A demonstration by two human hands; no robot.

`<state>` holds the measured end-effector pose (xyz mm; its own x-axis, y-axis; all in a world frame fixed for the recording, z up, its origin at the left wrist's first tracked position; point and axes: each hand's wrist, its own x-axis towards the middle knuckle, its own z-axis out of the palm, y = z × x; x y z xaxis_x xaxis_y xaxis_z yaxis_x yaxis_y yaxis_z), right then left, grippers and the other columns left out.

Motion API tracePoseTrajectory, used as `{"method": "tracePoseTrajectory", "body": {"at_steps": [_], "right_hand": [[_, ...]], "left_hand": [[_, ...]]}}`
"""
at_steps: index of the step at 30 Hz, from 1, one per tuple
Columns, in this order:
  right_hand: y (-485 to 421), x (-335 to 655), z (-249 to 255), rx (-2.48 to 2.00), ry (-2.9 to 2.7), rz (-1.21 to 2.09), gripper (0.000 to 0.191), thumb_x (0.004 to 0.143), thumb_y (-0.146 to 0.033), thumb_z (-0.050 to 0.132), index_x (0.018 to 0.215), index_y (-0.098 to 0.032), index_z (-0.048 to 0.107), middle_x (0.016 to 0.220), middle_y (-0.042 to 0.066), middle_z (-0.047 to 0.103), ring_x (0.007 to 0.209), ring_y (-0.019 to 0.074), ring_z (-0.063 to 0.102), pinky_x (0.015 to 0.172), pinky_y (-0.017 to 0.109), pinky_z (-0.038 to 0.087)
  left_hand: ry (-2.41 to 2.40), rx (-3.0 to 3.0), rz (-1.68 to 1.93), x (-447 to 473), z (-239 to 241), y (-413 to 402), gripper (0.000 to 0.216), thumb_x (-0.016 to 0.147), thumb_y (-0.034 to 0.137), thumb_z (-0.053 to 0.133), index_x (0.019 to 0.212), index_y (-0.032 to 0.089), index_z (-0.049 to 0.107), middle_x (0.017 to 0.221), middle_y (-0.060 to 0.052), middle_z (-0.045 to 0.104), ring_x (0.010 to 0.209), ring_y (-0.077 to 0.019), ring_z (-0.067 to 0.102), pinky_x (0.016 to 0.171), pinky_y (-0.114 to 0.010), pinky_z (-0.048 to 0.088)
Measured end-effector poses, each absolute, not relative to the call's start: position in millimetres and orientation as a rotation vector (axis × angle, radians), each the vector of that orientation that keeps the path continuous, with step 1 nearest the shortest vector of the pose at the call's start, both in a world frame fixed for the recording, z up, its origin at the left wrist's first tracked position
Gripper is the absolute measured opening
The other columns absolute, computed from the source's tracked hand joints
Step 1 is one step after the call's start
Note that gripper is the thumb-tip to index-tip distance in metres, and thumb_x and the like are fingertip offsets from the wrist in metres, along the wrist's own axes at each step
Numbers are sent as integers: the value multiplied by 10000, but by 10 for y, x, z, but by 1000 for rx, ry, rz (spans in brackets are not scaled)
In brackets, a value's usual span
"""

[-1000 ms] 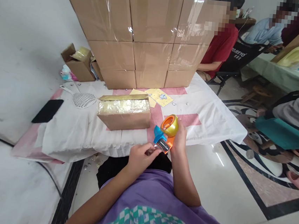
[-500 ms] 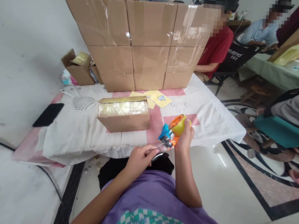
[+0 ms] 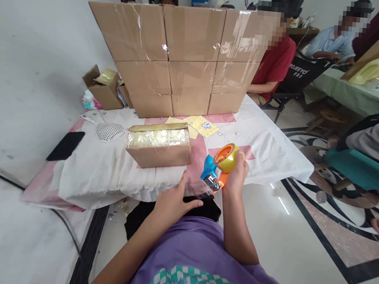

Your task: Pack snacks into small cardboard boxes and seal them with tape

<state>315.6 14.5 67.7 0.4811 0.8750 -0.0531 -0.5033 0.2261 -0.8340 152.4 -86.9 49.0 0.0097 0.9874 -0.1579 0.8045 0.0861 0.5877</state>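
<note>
My right hand (image 3: 238,173) grips a tape dispenser (image 3: 217,173) with a blue and orange frame and a yellow tape roll, held above the table's front edge. A short length of clear tape hangs loose at its lower end. To the left of it, my left hand (image 3: 173,203) is open, thumb and forefinger spread apart, holding nothing. Just beyond my left hand stands a small cardboard box (image 3: 159,153) on the table, its top open and a shiny, clear-wrapped pale yellow content showing inside.
Stacked cardboard boxes (image 3: 190,61) form a wall at the back of the table (image 3: 276,146). Yellow printed sheets (image 3: 204,127) lie before them. A white slotted skimmer (image 3: 109,132), a black flat object (image 3: 65,145) and an open carton (image 3: 105,91) are at left. A person in red (image 3: 277,70) sits behind.
My left hand has let go of the tape's end and opened, its fingers now spread. My right hand keeps the dispenser in nearly the same place. The view has shifted slightly.
</note>
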Motion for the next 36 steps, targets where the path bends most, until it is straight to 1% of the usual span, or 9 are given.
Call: {"method": "tracePoseTrajectory", "body": {"at_steps": [2, 3, 6, 7, 10, 16, 21, 32, 36], "right_hand": [[135, 3150, 726, -911, -497, 1007, 333, 824, -493, 691, 805, -162, 649, 661, 1, 675, 574, 145, 661, 544, 240, 528], [127, 3144, 754, -910, -506, 1012, 335, 826, -496, 691, 801, -164, 647, 665, 4, 675, 577, 146, 662, 547, 242, 529], [101, 3115, 840, -904, -533, 1034, 345, 836, -506, 683, 820, -162, 658, 677, 13, 676, 584, 155, 666, 549, 255, 532], [93, 3105, 865, -900, -542, 1043, 351, 840, -511, 679, 830, -160, 663, 675, 16, 676, 580, 159, 665, 547, 261, 532], [79, 3092, 913, -890, -565, 1068, 364, 852, -521, 669, 850, -157, 680, 672, 24, 678, 571, 170, 654, 546, 283, 532], [73, 3104, 912, -901, -564, 1070, 344, 864, -508, 650, 836, -167, 683, 682, 32, 678, 564, 167, 635, 552, 294, 528], [81, 3085, 876, -907, -536, 1098, 331, 862, -500, 649, 858, -170, 676, 681, 20, 669, 612, 171, 658, 579, 286, 542], [57, 3084, 797, -948, -475, 1157, 312, 835, -503, 682, 824, -191, 672, 682, 6, 671, 608, 172, 651, 553, 281, 533], [58, 3086, 762, -939, -462, 1171, 327, 809, -510, 709, 795, -188, 659, 650, -2, 664, 568, 170, 637, 525, 276, 521]], "left_hand": [[1825, 1847, 645, 1571, 503, -847, 909, 776, 533, 789, 1536, 175, 443, 1437, -196, 610, 1317, -398, 572, 1014, -468, 469], [1771, 1869, 769, 1594, 511, -824, 765, 812, 492, 768, 1468, 187, 521, 1460, -171, 596, 1343, -372, 550, 1058, -462, 440], [1560, 1852, 1022, 1637, 548, -728, 262, 919, 394, 650, 1088, 207, 719, 1165, -87, 749, 1112, -272, 667, 997, -396, 465], [1494, 1833, 1054, 1641, 560, -696, 195, 930, 372, 628, 948, 208, 731, 1023, -62, 767, 995, -244, 685, 947, -372, 479], [1308, 1789, 1077, 1636, 590, -639, 221, 925, 330, 626, 765, 212, 721, 812, -21, 749, 830, -201, 661, 862, -325, 479], [1297, 1765, 1007, 1616, 652, -670, 349, 958, 325, 544, 657, 225, 691, 726, -19, 737, 839, -207, 645, 897, -322, 465], [1347, 1811, 917, 1582, 690, -704, 351, 983, 345, 494, 712, 232, 688, 766, -18, 744, 870, -214, 624, 948, -333, 436], [1456, 1868, 886, 1572, 656, -738, 359, 987, 364, 502, 686, 230, 645, 686, 3, 705, 762, -192, 562, 877, -316, 399], [1383, 1833, 849, 1534, 633, -717, 347, 982, 371, 525, 695, 230, 660, 716, 0, 718, 823, -201, 593, 884, -306, 407]]}}
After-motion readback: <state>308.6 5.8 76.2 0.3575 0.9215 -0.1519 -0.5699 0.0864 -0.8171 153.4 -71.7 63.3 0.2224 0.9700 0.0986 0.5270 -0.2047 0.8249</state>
